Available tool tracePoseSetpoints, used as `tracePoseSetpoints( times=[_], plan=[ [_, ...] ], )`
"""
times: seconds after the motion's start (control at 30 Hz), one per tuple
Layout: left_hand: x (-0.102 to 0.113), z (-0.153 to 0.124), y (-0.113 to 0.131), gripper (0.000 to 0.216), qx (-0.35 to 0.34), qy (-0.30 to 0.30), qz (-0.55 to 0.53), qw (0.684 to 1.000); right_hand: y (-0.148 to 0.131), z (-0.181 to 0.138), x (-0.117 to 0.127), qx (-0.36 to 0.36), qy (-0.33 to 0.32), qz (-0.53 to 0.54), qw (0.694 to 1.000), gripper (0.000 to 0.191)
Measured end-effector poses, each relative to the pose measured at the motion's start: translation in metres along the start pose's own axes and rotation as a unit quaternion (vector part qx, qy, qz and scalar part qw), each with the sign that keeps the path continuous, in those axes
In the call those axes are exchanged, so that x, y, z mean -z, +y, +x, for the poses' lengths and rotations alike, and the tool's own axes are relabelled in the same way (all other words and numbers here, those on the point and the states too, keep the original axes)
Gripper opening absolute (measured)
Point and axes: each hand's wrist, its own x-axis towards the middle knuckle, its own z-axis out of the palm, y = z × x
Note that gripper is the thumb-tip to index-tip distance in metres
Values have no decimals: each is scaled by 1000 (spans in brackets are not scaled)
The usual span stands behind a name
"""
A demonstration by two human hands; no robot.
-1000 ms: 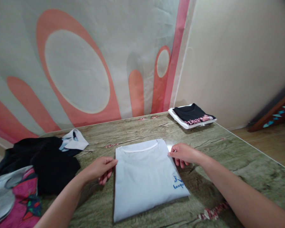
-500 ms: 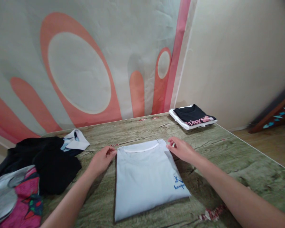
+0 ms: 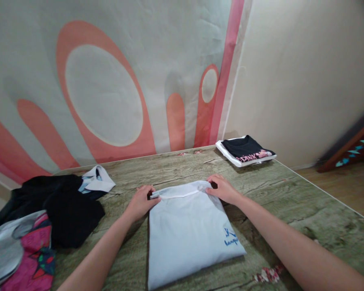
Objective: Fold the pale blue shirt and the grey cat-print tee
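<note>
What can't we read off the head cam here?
- Blue print on the light shirt: too small to read, head view.
- Left hand and right hand fingertips at the collar corners: curled over the fabric, grip unclear.
- Heap of dark clothes: cut off by the left edge.
- White item under the black folded shirt: mostly covered.
</note>
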Motion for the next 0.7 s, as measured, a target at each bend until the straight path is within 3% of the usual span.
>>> tracePoseSetpoints(
  times=[0.17, 0.33, 0.5, 0.6, 0.7],
  plan=[
    [5, -9, 11, 33, 57, -12, -194, 979, -11, -6, -3, -56, -19, 208, 976, 22],
    [10, -15, 16, 54, 195, -81, -439, 873, -15, -11, 1, -150, -46, 380, 911, 33],
    [20, -25, 13, 46, 231, -220, -489, 812, -14, -22, 20, -223, -218, 463, 830, 38],
    [21, -27, 10, 44, 217, -247, -478, 814, -15, -27, 25, -218, -269, 442, 828, 42],
    [18, -24, 12, 47, 222, -175, -489, 825, -18, -26, 24, -199, -215, 431, 854, 42]
  ],
)
